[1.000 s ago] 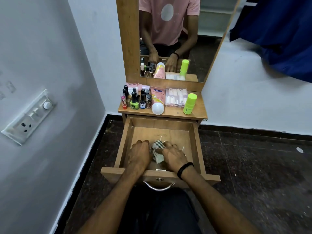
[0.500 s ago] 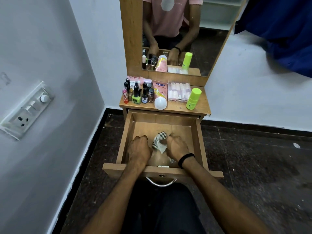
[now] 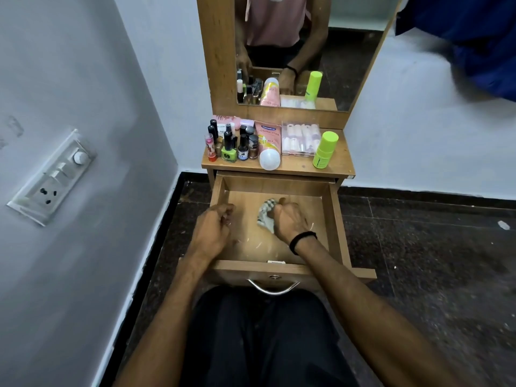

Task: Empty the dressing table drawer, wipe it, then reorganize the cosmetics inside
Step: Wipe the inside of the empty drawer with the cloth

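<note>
The wooden drawer (image 3: 333,219) is pulled out, and both my hands are inside it. My right hand (image 3: 289,219) grips a bunched checked cloth (image 3: 265,215) and presses it on the drawer floor, right of centre. At the drawer's left side my left hand (image 3: 213,227) lies with its fingers loosely curled, holding nothing. On the table top (image 3: 339,163) stand several nail polish bottles (image 3: 233,145), a pink tube with a white cap (image 3: 268,145), a clear box of small items (image 3: 300,139) and a green bottle (image 3: 324,150).
A mirror (image 3: 293,51) rises behind the table top. The grey wall on the left carries a switch and socket plate (image 3: 53,177). Blue fabric (image 3: 474,37) hangs at the upper right. Dark stone floor (image 3: 432,261) surrounds the table. The drawer's metal handle (image 3: 273,287) is above my lap.
My left hand has let go of the cloth and moved left to the drawer's side. My right hand has carried the cloth a little to the right and farther in.
</note>
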